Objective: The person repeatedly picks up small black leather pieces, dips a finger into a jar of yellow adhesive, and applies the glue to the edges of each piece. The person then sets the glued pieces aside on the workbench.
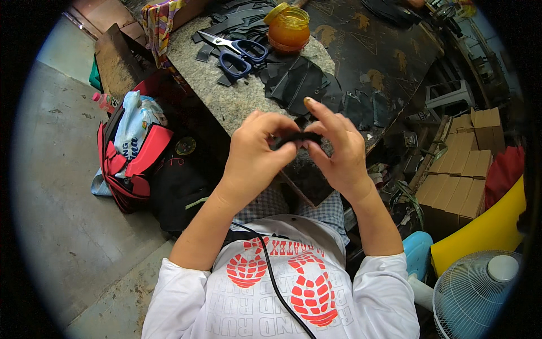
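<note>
Between my two hands is a small black strip, bent and held up above the near corner of the table. My left hand pinches its left end between thumb and fingers. On the other end, my right hand grips with thumb and fingers, its index finger raised. Just beyond them lie flat black cut pieces on a speckled stone slab. Scissors with blue handles rest on the slab, blades apart. Behind stands an open glass jar of orange-yellow paste, its yellow lid tilted against the rim.
More black scraps pile at the slab's far side. On the left are red sheet pieces and a blue-white plastic bag. Stacked cardboard boxes stand at right, near a yellow panel and a fan. A black cable crosses my shirt.
</note>
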Demonstrator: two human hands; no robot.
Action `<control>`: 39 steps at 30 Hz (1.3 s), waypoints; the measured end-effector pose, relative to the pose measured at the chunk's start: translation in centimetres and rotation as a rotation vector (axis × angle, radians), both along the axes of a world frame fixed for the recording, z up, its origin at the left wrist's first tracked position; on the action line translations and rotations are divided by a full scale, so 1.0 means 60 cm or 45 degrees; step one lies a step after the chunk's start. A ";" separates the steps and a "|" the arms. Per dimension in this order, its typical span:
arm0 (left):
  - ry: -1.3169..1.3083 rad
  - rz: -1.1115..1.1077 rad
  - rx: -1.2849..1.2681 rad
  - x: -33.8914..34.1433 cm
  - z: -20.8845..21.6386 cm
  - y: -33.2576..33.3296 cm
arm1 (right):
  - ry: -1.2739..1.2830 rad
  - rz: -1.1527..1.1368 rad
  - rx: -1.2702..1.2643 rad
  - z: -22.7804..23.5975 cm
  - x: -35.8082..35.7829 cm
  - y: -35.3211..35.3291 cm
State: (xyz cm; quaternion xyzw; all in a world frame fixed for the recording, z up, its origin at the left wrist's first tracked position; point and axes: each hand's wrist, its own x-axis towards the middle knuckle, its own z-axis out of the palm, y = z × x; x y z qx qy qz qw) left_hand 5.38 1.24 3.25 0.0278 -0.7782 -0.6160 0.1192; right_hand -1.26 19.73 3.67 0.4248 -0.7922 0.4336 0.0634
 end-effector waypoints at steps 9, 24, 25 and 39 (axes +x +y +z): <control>-0.282 -0.081 1.049 0.014 -0.009 0.000 | -0.518 -0.030 -0.289 0.003 0.036 -0.008; -0.619 -0.376 1.360 0.010 -0.007 -0.026 | 0.069 0.114 -0.081 0.006 -0.001 0.018; -0.622 -0.358 1.378 0.009 -0.007 -0.026 | 0.073 0.125 -0.076 0.006 -0.001 0.023; -0.262 -0.155 1.159 0.004 0.017 -0.043 | 0.850 -0.474 0.371 0.073 -0.277 -0.083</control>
